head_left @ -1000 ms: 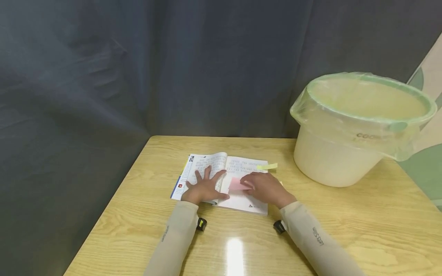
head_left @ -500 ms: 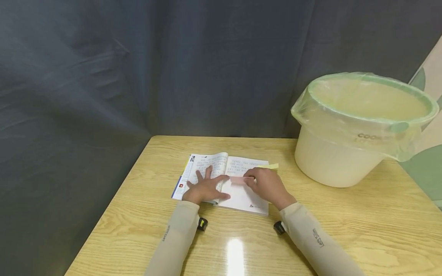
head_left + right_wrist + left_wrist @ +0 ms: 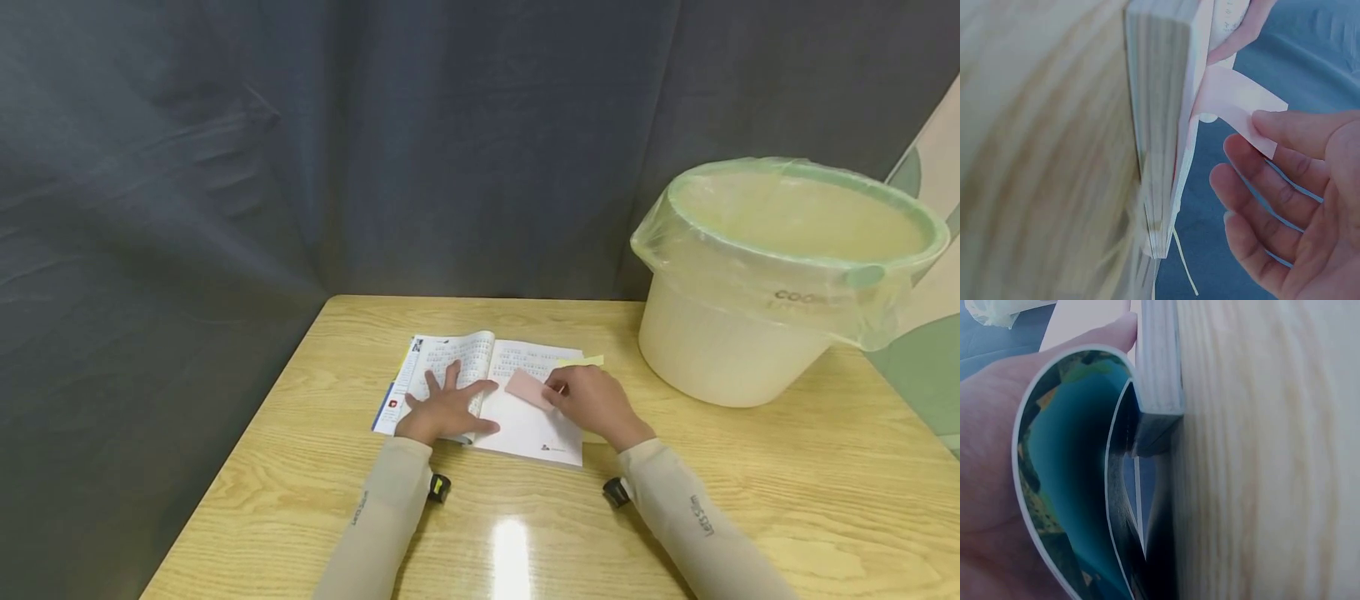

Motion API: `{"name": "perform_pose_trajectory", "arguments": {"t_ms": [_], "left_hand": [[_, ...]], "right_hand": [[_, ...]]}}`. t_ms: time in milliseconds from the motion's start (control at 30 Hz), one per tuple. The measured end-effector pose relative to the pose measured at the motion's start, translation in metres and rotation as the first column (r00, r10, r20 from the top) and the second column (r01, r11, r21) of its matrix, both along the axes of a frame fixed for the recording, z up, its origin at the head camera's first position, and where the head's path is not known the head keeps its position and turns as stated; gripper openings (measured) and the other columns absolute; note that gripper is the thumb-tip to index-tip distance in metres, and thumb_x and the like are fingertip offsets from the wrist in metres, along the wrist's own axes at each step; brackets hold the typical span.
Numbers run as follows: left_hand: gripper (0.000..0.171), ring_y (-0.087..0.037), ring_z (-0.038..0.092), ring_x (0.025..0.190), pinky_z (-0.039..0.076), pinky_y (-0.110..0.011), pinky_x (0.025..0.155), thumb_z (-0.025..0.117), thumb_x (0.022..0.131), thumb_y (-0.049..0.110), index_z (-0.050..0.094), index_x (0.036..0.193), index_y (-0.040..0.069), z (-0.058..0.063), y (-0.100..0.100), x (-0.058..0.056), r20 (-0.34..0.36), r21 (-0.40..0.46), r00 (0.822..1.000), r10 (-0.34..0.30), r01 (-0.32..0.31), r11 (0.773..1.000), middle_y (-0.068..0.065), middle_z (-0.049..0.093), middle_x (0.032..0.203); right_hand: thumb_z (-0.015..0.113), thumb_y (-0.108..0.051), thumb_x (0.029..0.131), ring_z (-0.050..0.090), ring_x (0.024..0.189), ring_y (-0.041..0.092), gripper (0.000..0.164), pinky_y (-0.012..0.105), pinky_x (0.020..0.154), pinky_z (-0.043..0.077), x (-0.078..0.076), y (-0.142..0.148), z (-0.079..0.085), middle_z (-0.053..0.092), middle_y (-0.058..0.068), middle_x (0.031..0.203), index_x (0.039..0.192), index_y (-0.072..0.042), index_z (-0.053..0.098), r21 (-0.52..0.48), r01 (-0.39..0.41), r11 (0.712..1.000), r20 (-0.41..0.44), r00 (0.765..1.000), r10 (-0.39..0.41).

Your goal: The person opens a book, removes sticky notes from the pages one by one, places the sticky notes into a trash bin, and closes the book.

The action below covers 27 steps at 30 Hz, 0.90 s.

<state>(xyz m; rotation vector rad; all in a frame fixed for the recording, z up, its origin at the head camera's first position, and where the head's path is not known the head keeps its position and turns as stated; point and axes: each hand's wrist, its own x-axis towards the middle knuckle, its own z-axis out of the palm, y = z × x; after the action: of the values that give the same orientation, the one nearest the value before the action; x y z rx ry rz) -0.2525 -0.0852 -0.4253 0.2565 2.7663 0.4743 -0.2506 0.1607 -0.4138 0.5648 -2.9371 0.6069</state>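
An open book [image 3: 517, 433] lies on the table, its left pages curling up near the spine. Spread fingers of my left hand [image 3: 442, 410] press the left page flat. In the left wrist view, the curled pages [image 3: 1072, 437] bulge beside that hand. My right hand [image 3: 592, 402] pinches one end of a pink sticky note [image 3: 527, 388] over the right page. In the right wrist view, thumb and index finger grip the pink note's end [image 3: 1235, 100], which bends down to the page. A yellow sticky strip [image 3: 592, 361] juts out past the book's right edge.
At the back right of the wooden table [image 3: 300, 500] stands a large whitish bin [image 3: 720, 350] lined with a thin translucent bag [image 3: 847, 292]. A dark curtain [image 3: 480, 150] hangs behind the table and along its left.
My right hand has moved slightly right with the pink note, which was lifted edge-on and now slants over the page. My left hand has stayed in place.
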Motion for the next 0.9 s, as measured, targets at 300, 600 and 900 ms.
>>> {"name": "perform_pose_trajectory", "arguments": {"t_ms": [300,600,900], "left_hand": [[0.075,-0.059,-0.005,0.148,0.008,-0.087,0.103,0.068,0.081,0.066,0.037,0.147,0.052,-0.001,0.000,0.001,-0.002,0.000,1.000,-0.002,0.002,1.000,-0.007,-0.005,0.169],[0.075,-0.058,-0.006,0.148,0.008,-0.086,0.104,0.069,0.081,0.065,0.037,0.148,0.051,-0.001,-0.001,0.002,0.001,0.003,1.000,-0.004,0.004,1.000,-0.007,-0.005,0.169],[0.075,-0.059,-0.007,0.148,0.007,-0.086,0.103,0.069,0.081,0.064,0.038,0.148,0.050,0.000,-0.001,0.002,-0.009,0.015,1.000,-0.004,0.004,1.000,-0.008,-0.005,0.169]], "right_hand": [[0.067,-0.027,0.095,0.061,0.073,0.012,0.015,0.030,0.065,0.048,0.000,0.007,0.006,0.074,-0.002,0.089,0.100,-0.017,0.077,-0.003,0.020,1.000,0.071,0.997,-0.020],[0.067,-0.026,0.095,0.061,0.075,0.012,0.015,0.033,0.068,0.049,0.000,0.011,0.009,0.074,-0.002,0.092,0.101,-0.017,0.077,-0.008,0.033,0.999,0.094,0.995,-0.032],[0.070,-0.027,0.093,0.067,0.080,0.014,0.014,0.035,0.072,0.052,-0.001,0.016,0.011,0.076,-0.003,0.092,0.101,-0.017,0.076,-0.009,0.041,0.999,0.054,0.998,-0.041]]}}
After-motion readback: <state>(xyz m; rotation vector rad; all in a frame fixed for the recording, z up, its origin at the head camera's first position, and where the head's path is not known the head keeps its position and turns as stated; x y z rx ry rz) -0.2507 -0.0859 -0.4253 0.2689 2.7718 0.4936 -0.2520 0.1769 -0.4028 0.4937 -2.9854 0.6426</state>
